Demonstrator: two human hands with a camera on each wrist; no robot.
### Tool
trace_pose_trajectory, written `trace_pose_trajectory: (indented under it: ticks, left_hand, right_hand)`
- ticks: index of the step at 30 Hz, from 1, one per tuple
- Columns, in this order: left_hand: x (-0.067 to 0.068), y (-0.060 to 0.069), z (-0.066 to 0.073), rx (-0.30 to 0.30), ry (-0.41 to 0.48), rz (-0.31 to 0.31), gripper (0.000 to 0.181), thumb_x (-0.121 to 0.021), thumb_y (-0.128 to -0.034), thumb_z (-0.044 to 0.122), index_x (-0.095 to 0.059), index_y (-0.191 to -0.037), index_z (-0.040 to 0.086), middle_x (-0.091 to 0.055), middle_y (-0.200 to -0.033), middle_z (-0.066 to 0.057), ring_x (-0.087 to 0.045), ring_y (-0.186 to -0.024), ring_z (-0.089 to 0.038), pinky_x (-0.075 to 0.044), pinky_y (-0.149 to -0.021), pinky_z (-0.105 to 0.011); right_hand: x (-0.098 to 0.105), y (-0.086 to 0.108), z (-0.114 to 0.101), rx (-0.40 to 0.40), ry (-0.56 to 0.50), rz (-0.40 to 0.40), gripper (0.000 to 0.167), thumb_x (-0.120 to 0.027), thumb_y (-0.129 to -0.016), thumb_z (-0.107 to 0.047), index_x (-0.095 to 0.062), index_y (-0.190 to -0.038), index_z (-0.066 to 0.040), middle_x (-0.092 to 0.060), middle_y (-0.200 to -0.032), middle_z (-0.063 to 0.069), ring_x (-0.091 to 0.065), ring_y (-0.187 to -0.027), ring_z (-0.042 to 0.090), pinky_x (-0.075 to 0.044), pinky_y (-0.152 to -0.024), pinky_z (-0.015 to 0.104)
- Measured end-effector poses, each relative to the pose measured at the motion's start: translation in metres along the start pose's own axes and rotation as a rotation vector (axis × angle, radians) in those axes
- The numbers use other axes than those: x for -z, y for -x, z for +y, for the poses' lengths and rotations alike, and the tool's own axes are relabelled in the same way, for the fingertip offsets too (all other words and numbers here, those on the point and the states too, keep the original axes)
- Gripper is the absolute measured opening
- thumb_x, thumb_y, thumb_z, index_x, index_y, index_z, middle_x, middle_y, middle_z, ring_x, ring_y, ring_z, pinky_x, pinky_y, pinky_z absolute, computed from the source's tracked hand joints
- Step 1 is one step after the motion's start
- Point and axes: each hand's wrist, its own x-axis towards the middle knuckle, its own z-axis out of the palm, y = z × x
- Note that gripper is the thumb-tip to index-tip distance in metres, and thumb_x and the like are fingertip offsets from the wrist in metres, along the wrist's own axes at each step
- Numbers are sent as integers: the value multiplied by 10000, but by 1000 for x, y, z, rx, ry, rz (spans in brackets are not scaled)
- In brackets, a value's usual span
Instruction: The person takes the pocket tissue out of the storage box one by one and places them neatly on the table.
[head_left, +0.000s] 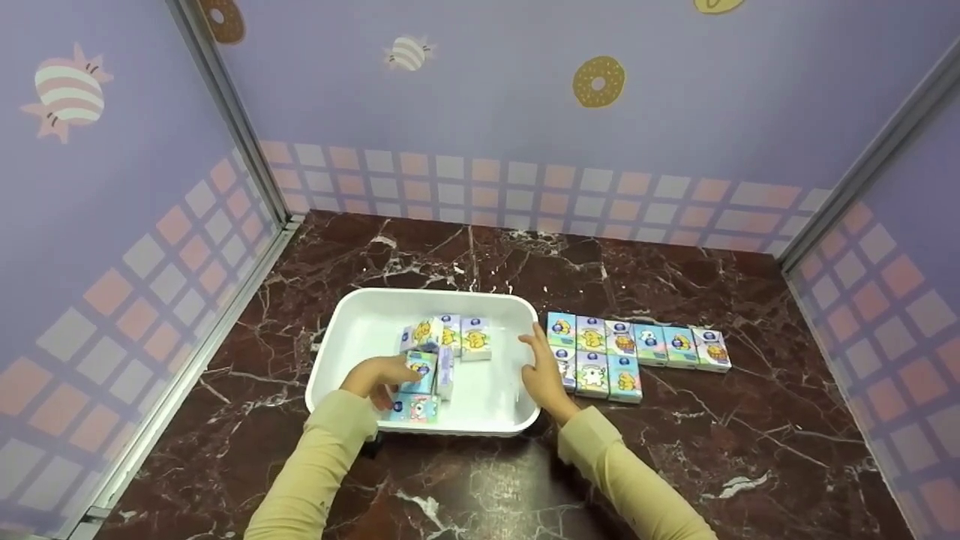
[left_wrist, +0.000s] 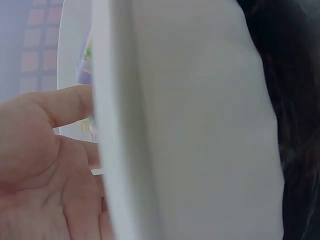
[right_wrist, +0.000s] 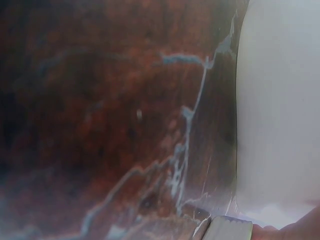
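A white plastic tub point(head_left: 491, 405) stands on the marble table, holding several small cartoon-printed packs that look like pocket tissues. My left hand point(head_left: 379, 375) reaches over its near left part, with fingertips on a blue tissue pack point(head_left: 421, 366). In the left wrist view the tub's wall point(left_wrist: 200, 120) hides the fingertips of that hand point(left_wrist: 45, 165), so a grip cannot be made out. A pink-and-blue pack point(head_left: 420, 409) lies just below it. My right hand point(head_left: 544, 371) is at the tub's right rim, index finger extended and thumb apart, holding nothing visible.
Right of the tub, several packs point(head_left: 592, 371) lie side by side in two rows, the far row longer. More packs, including a purple-and-white one point(head_left: 475, 337), sit inside the tub. Patterned panels point(head_left: 480, 112) enclose the table at the back and both sides.
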Motion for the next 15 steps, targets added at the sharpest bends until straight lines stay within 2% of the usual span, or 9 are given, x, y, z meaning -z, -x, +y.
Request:
trace_pose_trajectory:
  ticks: [4, 9, 12, 14, 15]
  left_hand:
    - [-6, -2, 3, -47, -21, -37, 699, -454, -892, 345, -93, -1427, 76, -454, -1195, -258, -617, -735, -298, -524, -673, -388]
    - [-8, -2, 4, -98, -11, -29, 708, -452, -895, 352, -72, -1433, 94, -394, -1289, -258, -620, -727, -278, -521, -630, -359]
    - [-3, -4, 1, -178, -9, 46, 659, -470, -888, 312, -161, -1419, 71, -400, -1303, -247, -605, -830, -312, -506, -686, -384]
    - [4, -7, -4, -282, -3, 167, 600, -491, -877, 253, -257, -1386, 38, -437, -1283, -240, -575, -925, -340, -485, -752, -411]
    - [8, -8, -7, -337, 1, 248, 564, -503, -868, 220, -312, -1359, 21, -476, -1242, -242, -563, -950, -350, -474, -774, -422]
  right_hand:
    - [0, 1, 0, -5, -7, -13, 495, -387, -650, 155, -491, -1122, 48, -207, -1443, 200, -220, -1308, 382, -367, -882, 430]
    - [0, 1, 2, -5, -6, -10, 493, -393, -649, 155, -494, -1119, 51, -210, -1442, 201, -220, -1311, 376, -349, -933, 444]
    - [0, 0, 3, -4, -2, -5, 488, -396, -650, 156, -498, -1115, 49, -212, -1442, 200, -217, -1313, 375, -341, -954, 455]
    - [0, 0, 3, -5, -1, -3, 486, -398, -651, 157, -498, -1115, 52, -211, -1443, 198, -214, -1314, 374, -337, -966, 459]
    - [0, 0, 3, -4, -2, -1, 485, -399, -651, 158, -498, -1114, 53, -212, -1443, 197, -214, -1314, 374, -330, -976, 463]
